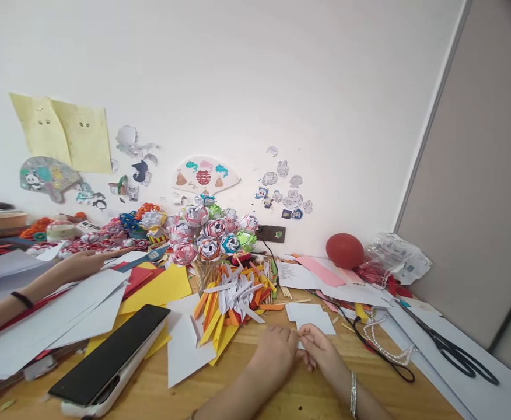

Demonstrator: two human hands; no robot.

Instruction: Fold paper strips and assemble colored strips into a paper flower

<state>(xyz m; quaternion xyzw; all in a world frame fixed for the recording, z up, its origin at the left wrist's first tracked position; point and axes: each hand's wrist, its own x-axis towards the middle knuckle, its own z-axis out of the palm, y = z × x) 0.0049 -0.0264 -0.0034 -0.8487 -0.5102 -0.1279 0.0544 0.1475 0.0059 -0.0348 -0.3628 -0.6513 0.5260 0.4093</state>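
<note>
Low over the wooden table, my left hand (pixel 276 351) has its fingers curled in, close against the right. My right hand (pixel 319 349), with silver bangles on its wrist, pinches a small white piece of paper (pixel 300 345). Most of that paper is hidden by the fingers of both hands. Just beyond them lie small white paper squares (pixel 310 318). To the left of these is a heap of folded paper strips (pixel 233 294) in white, orange and yellow.
Behind the strips stand paper flowers (pixel 215 229). A co-worker's hand (pixel 84 263) reaches in from the left over white sheets (pixel 76 312). A phone (pixel 111 353) lies front left. At right are black scissors (pixel 454 350), a bead string (pixel 380 338) and a red balloon (pixel 345 251).
</note>
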